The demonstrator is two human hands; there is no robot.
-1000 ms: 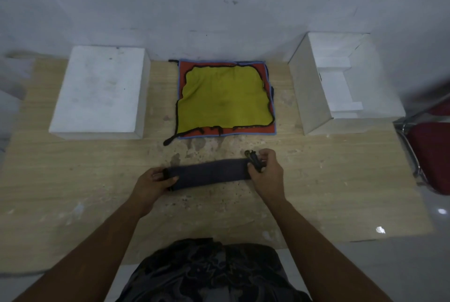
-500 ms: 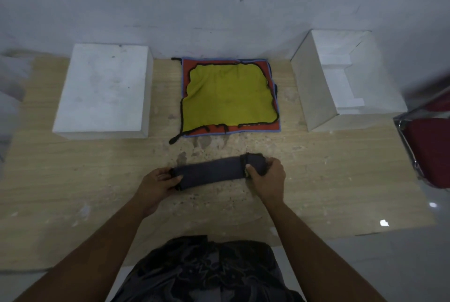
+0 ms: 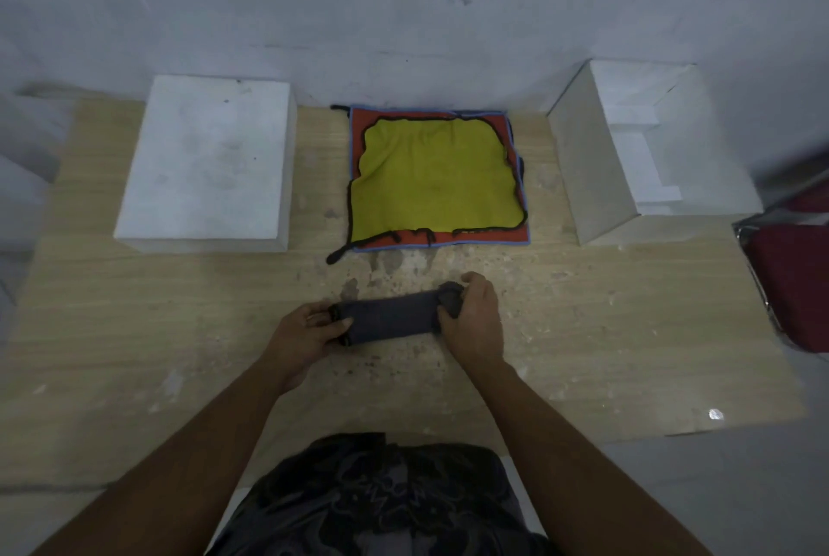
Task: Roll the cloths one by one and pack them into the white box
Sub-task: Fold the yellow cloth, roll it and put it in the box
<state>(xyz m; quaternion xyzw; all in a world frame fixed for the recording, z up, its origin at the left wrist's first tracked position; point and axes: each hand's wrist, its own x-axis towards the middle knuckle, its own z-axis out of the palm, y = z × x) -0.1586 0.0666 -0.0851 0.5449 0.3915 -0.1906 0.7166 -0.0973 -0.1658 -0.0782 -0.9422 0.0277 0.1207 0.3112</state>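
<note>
A dark grey rolled cloth (image 3: pixel 390 318) lies across the wooden table (image 3: pixel 605 331) in front of me. My left hand (image 3: pixel 305 331) grips its left end and my right hand (image 3: pixel 475 318) is closed over its bunched right end. Behind it a stack of flat cloths sits near the wall, a yellow cloth (image 3: pixel 435 178) with black trim on top and an orange cloth (image 3: pixel 493 236) with a blue edge beneath. The open white box (image 3: pixel 596 178) stands at the back right; inside I see only white inner pieces.
A white box lid (image 3: pixel 206 160) lies flat at the back left. A red chair (image 3: pixel 794 282) with a metal frame stands past the table's right edge. The wall runs right behind the boxes.
My right hand has folded the roll's right end inward and closed over it. The left hand has kept its hold on the left end.
</note>
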